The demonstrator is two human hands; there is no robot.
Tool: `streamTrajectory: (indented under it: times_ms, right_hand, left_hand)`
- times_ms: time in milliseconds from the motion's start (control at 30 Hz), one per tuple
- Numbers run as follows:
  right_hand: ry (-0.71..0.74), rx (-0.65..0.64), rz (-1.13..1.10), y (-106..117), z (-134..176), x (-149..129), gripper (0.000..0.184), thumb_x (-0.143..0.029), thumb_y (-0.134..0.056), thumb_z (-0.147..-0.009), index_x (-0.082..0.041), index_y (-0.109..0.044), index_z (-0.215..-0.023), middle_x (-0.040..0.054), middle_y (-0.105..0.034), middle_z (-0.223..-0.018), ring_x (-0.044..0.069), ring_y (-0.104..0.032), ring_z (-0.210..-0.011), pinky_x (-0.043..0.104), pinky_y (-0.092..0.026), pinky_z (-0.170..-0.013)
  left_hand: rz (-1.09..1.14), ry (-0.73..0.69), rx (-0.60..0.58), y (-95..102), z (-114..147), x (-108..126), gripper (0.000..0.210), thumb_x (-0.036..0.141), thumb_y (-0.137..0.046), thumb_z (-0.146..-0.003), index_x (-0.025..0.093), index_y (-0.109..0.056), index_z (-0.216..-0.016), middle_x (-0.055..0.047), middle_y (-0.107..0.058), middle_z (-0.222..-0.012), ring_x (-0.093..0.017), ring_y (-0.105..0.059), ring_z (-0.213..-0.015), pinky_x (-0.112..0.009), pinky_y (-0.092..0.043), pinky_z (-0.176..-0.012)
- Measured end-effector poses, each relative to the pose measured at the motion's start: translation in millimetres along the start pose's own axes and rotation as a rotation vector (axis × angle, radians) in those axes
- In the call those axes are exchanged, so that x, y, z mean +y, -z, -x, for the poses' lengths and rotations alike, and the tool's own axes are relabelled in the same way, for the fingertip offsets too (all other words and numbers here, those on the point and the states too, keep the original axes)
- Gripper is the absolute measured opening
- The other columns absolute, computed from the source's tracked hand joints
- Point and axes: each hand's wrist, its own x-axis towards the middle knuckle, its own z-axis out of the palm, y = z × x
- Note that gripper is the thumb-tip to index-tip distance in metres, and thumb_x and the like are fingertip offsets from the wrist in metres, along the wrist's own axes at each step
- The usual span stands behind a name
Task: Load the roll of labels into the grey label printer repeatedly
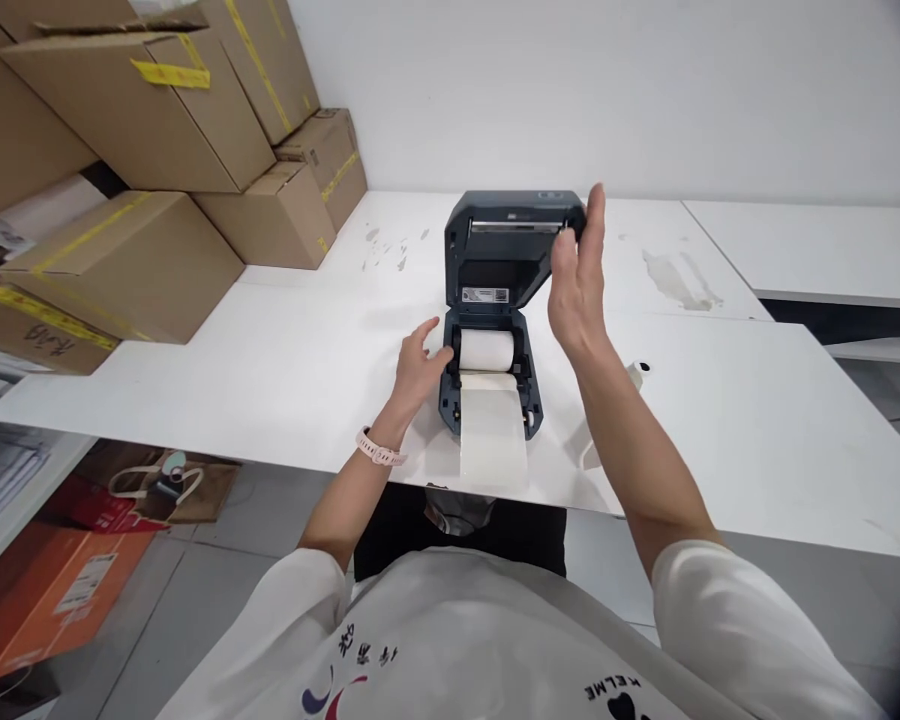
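A dark grey label printer (448, 405) stands on the white table, its lid (457, 240) raised. Inside lies a roll of white labels (486, 350), and a strip of label paper (493, 435) runs out over the front toward me. My right hand (579, 290) has the lid's right edge between thumb and straight fingers. At the left side of the base is my left hand (418, 368), fingers apart, its thumb touching the printer's rim. A pink band (380, 449) circles my left wrist. My right forearm partly hides a white object with a dark spot (640, 371).
Cardboard boxes (127, 260) with yellow tape are stacked at the table's left end, against the wall. The table's front edge (570, 505) is close to my body. Below on the left are an orange box (52, 590) and a paper bag (210, 490).
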Motion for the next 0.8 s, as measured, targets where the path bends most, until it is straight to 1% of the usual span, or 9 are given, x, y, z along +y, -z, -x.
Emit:
streamTrajectory:
  times_ms: [100,200,267,333,400,500,633,700,800]
  right_hand:
    - [0.066,0.036,0.118,3,-27,3,0.084,-0.079,-0.035,-0.099,-0.035,-0.015,-0.168,0.0043,-0.027,-0.174,0.037,-0.015,-0.164,0.063,-0.017,-0.131]
    - [0.201,0.025,0.317,8,-27,-12,0.070,-0.066,-0.048,-0.101,-0.026,-0.041,-0.158,0.0101,-0.042,-0.165,0.037,-0.030,-0.158,0.057,-0.023,-0.130]
    - [0.247,-0.242,0.411,6,-15,-25,0.051,-0.053,-0.054,-0.101,-0.023,-0.057,-0.142,0.0129,-0.061,-0.145,0.037,-0.050,-0.143,0.056,-0.038,-0.122]
    - [0.203,-0.640,0.499,-3,-1,-32,0.042,-0.040,-0.061,-0.096,-0.022,-0.061,-0.134,0.0131,-0.069,-0.130,0.036,-0.063,-0.125,0.053,-0.052,-0.105]
    - [0.104,-0.954,0.620,-18,9,-30,0.053,-0.031,-0.068,-0.088,-0.021,-0.056,-0.138,0.0149,-0.069,-0.131,0.037,-0.066,-0.119,0.049,-0.054,-0.097]
    - [-0.012,-1.154,0.759,-41,12,-16,0.078,-0.030,-0.076,-0.078,-0.018,-0.045,-0.149,0.0190,-0.066,-0.136,0.040,-0.065,-0.122,0.050,-0.051,-0.101]
    - [-0.068,-1.199,0.622,-35,1,-7,0.096,-0.032,-0.081,-0.071,-0.019,-0.039,-0.156,0.0194,-0.065,-0.140,0.041,-0.063,-0.126,0.051,-0.052,-0.103]
    - [-0.062,-1.148,0.405,-9,-4,-12,0.093,-0.034,-0.082,-0.070,-0.025,-0.044,-0.155,0.0137,-0.062,-0.146,0.038,-0.063,-0.128,0.048,-0.053,-0.103]
    - [-0.049,-0.947,0.083,45,-9,-15,0.081,-0.036,-0.084,-0.068,-0.028,-0.056,-0.143,0.0075,-0.064,-0.145,0.033,-0.062,-0.129,0.044,-0.053,-0.105]
  left_hand:
    - [-0.149,0.042,-0.063,-1.7,1,-14,0.066,0.034,-0.071,-0.077,0.020,-0.063,-0.141,-0.018,-0.061,-0.146,-0.038,-0.057,-0.133,-0.051,-0.049,-0.104]
    - [-0.297,0.043,-0.086,-1.2,0,-7,0.057,0.035,-0.071,-0.074,0.020,-0.070,-0.130,-0.012,-0.074,-0.109,-0.034,-0.068,-0.104,-0.046,-0.051,-0.092]
    - [-0.430,0.074,-0.162,-0.2,-3,5,0.053,0.032,-0.068,-0.075,0.019,-0.071,-0.127,-0.008,-0.073,-0.090,-0.031,-0.069,-0.090,-0.042,-0.051,-0.084]
    - [-0.576,0.098,-0.255,0.3,-7,17,0.048,0.030,-0.062,-0.079,0.018,-0.070,-0.125,-0.007,-0.073,-0.087,-0.030,-0.069,-0.088,-0.038,-0.049,-0.078]
    - [-0.690,0.096,-0.301,-0.2,-9,25,0.042,0.027,-0.058,-0.081,0.019,-0.070,-0.120,-0.008,-0.075,-0.094,-0.030,-0.070,-0.093,-0.036,-0.047,-0.075]
    - [-0.792,0.077,-0.310,-2.0,-9,29,0.038,0.024,-0.055,-0.082,0.020,-0.069,-0.117,-0.009,-0.076,-0.104,-0.030,-0.070,-0.100,-0.034,-0.046,-0.075]
    - [-0.793,0.077,-0.312,-2.8,-6,27,0.036,0.023,-0.053,-0.084,0.020,-0.068,-0.117,-0.010,-0.076,-0.106,-0.030,-0.070,-0.099,-0.034,-0.045,-0.074]
    - [-0.762,0.078,-0.308,-2.4,-5,25,0.035,0.024,-0.053,-0.084,0.020,-0.068,-0.116,-0.010,-0.076,-0.103,-0.029,-0.069,-0.094,-0.034,-0.045,-0.072]
    - [-0.712,0.062,-0.287,-1.8,-5,20,0.034,0.024,-0.053,-0.083,0.019,-0.068,-0.113,-0.010,-0.075,-0.099,-0.028,-0.068,-0.088,-0.034,-0.042,-0.069]
